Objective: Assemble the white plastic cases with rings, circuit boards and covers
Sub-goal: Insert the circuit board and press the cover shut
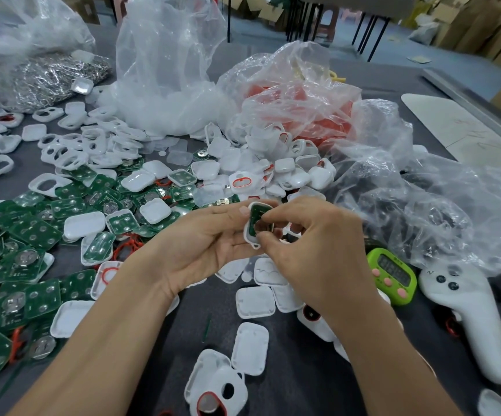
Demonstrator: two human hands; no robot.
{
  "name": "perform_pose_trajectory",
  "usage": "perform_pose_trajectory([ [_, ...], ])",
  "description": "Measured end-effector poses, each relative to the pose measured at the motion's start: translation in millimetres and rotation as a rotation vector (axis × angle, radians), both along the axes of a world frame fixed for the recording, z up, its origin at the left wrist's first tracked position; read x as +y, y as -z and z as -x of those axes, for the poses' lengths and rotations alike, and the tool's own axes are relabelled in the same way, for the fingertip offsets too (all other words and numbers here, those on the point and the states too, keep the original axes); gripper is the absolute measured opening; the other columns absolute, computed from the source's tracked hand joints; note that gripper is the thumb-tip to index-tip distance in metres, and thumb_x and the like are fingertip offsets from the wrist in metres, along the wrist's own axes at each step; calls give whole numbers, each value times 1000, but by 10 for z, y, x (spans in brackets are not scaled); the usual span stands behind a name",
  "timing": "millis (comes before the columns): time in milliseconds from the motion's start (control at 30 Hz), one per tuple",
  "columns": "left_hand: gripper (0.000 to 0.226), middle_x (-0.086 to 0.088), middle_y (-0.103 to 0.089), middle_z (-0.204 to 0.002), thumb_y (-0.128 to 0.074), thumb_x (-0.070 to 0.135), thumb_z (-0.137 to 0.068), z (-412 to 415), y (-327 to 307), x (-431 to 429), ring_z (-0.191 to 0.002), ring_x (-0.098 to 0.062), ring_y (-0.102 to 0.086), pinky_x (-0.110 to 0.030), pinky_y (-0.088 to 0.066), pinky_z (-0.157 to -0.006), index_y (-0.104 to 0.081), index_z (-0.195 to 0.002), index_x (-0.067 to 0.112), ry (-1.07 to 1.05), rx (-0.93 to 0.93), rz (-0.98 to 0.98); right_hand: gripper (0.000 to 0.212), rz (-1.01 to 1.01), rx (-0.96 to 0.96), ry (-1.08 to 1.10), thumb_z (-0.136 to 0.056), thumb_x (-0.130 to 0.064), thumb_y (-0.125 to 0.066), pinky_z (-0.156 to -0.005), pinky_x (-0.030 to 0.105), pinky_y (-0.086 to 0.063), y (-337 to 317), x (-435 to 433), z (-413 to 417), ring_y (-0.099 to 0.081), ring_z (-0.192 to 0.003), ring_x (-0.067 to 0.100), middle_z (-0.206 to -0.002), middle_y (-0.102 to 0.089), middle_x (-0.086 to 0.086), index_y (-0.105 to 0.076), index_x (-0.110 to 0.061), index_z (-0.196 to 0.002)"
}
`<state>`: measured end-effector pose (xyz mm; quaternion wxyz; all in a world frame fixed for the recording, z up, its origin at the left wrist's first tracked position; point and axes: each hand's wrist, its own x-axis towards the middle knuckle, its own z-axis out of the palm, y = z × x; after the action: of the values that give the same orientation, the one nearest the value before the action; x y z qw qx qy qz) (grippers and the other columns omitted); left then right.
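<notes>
Cases lie nearest on the grey worktop (168,334): an open case with a red ring (213,399) at the bottom edge, and loose white covers (250,348) scattered just beyond it between the two forearms. Past them the hands meet over the middle of the worktop. The left hand (201,244) is palm-up, its grip closed round a white case (248,235), with fingers curled beneath and the thumb on the upper left rim, holding it clear of the surface. The right hand (318,250) comes in from the other side. Its grip is a tight pinch, thumb and forefinger tips on the green circuit board (255,216) that sits in that case. Right of the hands lie a green timer (393,276) and a white controller (465,310), near each other. To the left spreads a pile of circuit boards (33,235), mixed with more white shells. Farther back are a heap of white cases (273,172), some with red rings, and white frames (72,145) with cut-outs. Behind these stand crumpled clear bags: a bag of red parts (297,109), a large whitish bag (165,70), and a bag of shiny metal pieces (51,76) at far left.
</notes>
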<state>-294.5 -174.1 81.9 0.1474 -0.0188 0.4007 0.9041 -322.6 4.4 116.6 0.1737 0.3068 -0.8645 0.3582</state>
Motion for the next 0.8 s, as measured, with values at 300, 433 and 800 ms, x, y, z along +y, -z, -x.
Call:
perform_pose_trajectory([
  [300,38,-20,-70,-126,-58,-3,-88,-5,-3,65,-110,-25,-71,-36,-60,-89,-70,-123,-2,-33,41,40,14,15,-23,33,-79,-15,-85,-74,36,-58,87,-27,37,-67,-77,14,-85,-76,-7,-83,-24,-90],
  [433,51,-21,-71,-119,-56,-17,-74,19,40,133,-108,-27,-71,-33,-61,-86,-72,-120,-1,-105,37,128,12,27,-43,64,-80,-17,-85,-75,42,-58,125,-42,26,-69,-80,19,-86,-77,-4,-83,-22,-90],
  [800,40,-17,-74,-119,-64,-6,-79,23,29,160,-112,-25,-72,-30,-61,-85,-78,-113,10,-145,19,242,8,256,-259,95,-82,-26,-81,-64,22,-56,158,5,144,-68,-68,4,-74,-73,-24,-82,-30,-89],
])
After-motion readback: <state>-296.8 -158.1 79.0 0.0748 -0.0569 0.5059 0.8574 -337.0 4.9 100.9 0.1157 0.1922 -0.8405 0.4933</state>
